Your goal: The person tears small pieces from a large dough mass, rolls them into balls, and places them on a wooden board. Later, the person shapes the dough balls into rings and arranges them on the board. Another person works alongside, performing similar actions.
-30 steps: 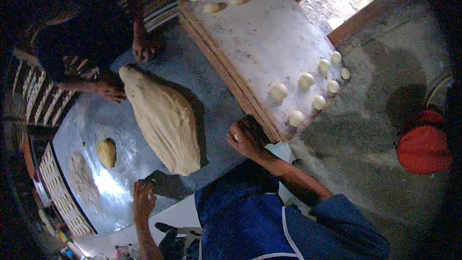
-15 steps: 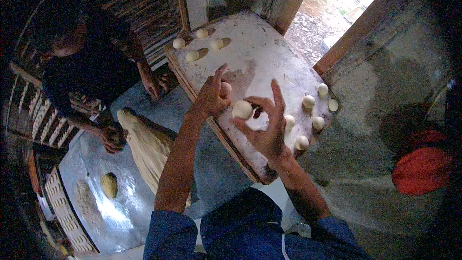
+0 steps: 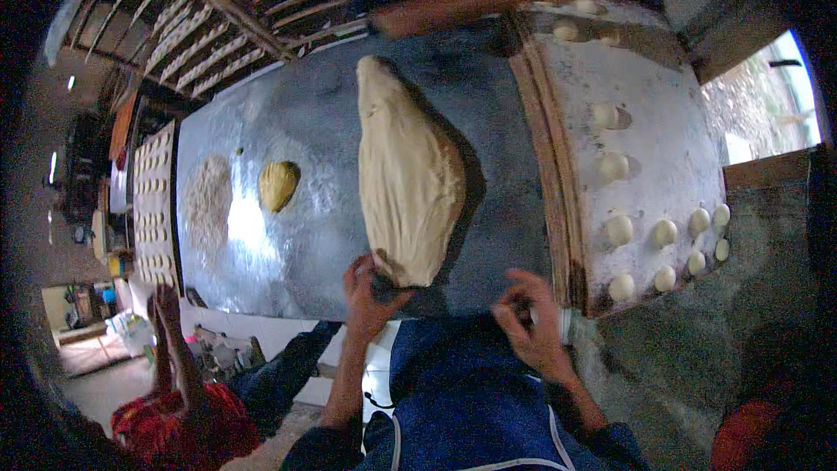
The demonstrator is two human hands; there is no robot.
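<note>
My left hand (image 3: 366,296) is at the near tip of a long pale dough mass (image 3: 410,174), fingertips against it, thumb spread. My right hand (image 3: 527,314) is at the metal worktop's (image 3: 331,96) front edge, right of the dough, with fingers apart and partly bent, nothing visible in them. To the left lie a small yellow dough lump (image 3: 279,183) and scattered flour (image 3: 207,192). On my right, round dough balls (image 3: 619,231) sit on a floured wooden board (image 3: 628,70) with stacked edges.
A co-worker's arm (image 3: 471,0) reaches across the far edge. Another person in red (image 3: 183,410) stands at lower left, by a tray of dough pieces (image 3: 154,192). Slatted racks (image 3: 218,26) are behind; a doorway (image 3: 758,96) and red object (image 3: 750,436) are at right.
My hands have left the board, where two balls they held now sit mid-board, and moved back to the worktop. The view has swung left; the co-worker's arm stretches over the board's far end.
</note>
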